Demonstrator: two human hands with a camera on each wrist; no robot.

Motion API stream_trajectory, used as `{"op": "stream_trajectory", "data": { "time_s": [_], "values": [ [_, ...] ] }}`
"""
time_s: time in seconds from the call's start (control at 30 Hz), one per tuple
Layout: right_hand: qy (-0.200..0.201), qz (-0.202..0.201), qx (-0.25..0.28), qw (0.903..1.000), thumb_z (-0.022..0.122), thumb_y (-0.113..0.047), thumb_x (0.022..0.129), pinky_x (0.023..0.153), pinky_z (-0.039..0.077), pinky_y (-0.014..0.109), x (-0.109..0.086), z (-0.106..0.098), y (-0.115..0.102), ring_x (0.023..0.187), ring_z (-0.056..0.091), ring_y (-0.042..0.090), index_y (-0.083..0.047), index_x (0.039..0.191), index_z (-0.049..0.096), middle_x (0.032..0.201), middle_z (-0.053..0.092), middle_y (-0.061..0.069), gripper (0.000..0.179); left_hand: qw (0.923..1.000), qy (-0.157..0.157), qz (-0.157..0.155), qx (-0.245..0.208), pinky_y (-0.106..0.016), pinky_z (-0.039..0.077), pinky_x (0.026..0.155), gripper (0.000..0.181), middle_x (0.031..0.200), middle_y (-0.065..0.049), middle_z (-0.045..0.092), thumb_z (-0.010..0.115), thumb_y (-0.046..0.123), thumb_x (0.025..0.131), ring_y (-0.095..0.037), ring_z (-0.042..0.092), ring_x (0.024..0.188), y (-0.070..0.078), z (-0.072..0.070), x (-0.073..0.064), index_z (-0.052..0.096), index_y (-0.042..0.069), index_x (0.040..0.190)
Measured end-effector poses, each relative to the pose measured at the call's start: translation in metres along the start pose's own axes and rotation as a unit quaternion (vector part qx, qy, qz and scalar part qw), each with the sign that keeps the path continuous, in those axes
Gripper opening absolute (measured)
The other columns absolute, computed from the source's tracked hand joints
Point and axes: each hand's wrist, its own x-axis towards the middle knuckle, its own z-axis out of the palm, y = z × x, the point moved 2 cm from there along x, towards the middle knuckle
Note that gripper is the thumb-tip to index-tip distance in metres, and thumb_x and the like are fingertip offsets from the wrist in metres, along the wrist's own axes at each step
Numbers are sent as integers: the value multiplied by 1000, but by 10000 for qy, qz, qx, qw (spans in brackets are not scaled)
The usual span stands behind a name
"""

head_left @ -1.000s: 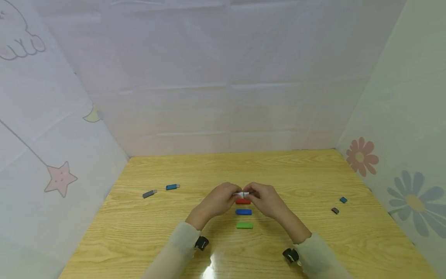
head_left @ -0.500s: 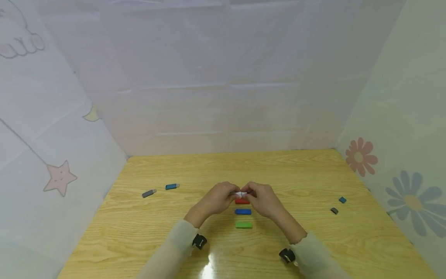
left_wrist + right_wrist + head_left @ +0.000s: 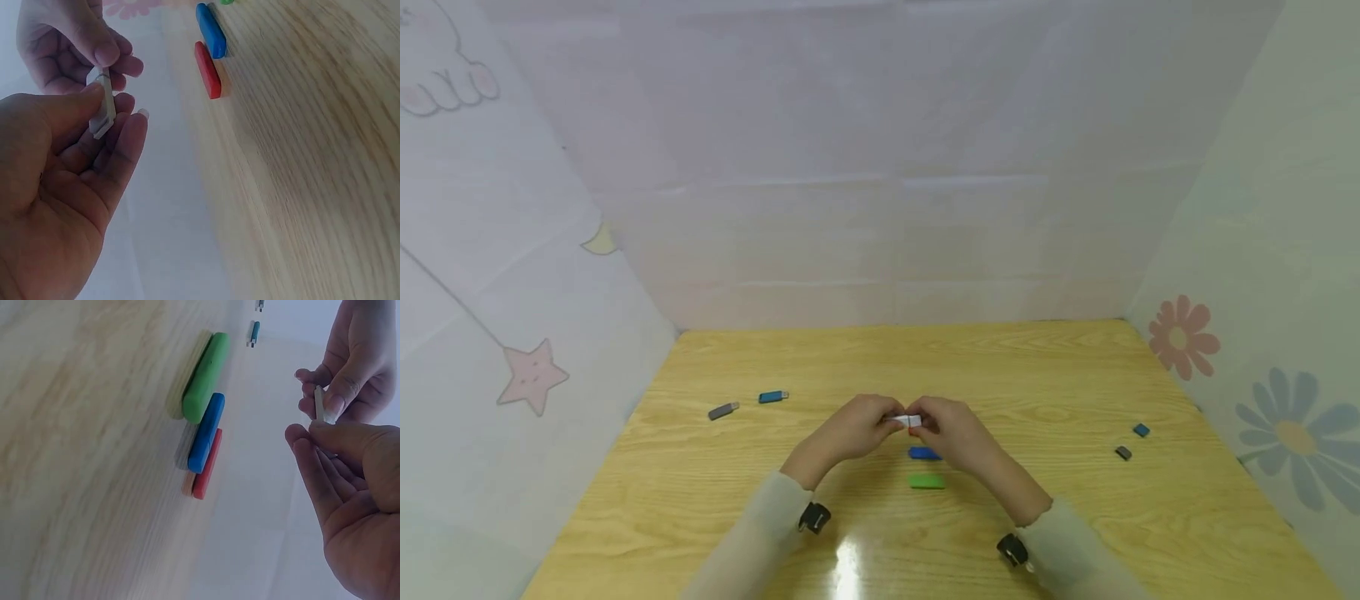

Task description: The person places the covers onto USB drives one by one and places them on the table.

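Head view: between 5 and 6 o'clock, the white piece (image 3: 913, 421) is partly concealed by the fingers of the left hand (image 3: 846, 429) and right hand (image 3: 958, 433); the latter also obscures most of the red stick (image 3: 913, 432) and the 3 o'clock end of the blue stick (image 3: 923, 453). The animal drawing (image 3: 445, 67) at 10 o'clock is cropped. The grey object (image 3: 1123, 452) at 4 o'clock is too small to identify. Left wrist view: the upper edge truncates the green stick (image 3: 227, 2) at 12 o'clock and the blurred pink flower (image 3: 132, 7) at 11. Right wrist view: the grey drive (image 3: 260, 305) is cut off at 1 o'clock.
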Motion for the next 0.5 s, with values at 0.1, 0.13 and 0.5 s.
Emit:
{"op": "stream_trajectory", "data": {
  "time_s": [0.1,0.13,0.5],
  "values": [
    [-7,-7,-212,9998,74,-4,92,67,55,20,0,2,-1,80,65,8,-9,105,69,93,71,-1,15,10000,-50,-5,-37,-25,56,81,25,114,0,72,60,25,104,-10,67,97,-1,-1,-3,69,11,123],
    [-32,5,-234,9997,74,-5,92,66,54,20,0,3,-1,78,64,7,-9,104,69,92,70,-1,14,10000,-52,-2,-37,-25,56,81,25,113,0,72,62,24,103,-9,67,96,-2,-1,-4,69,11,123],
    [-477,-113,-255,9985,74,-8,92,65,54,21,-1,15,-8,77,64,5,-8,104,72,89,71,-4,12,9990,-21,97,429,-23,53,76,13,100,8,67,71,21,97,-4,59,87,-9,1,-22,68,16,108]
  ]
}}
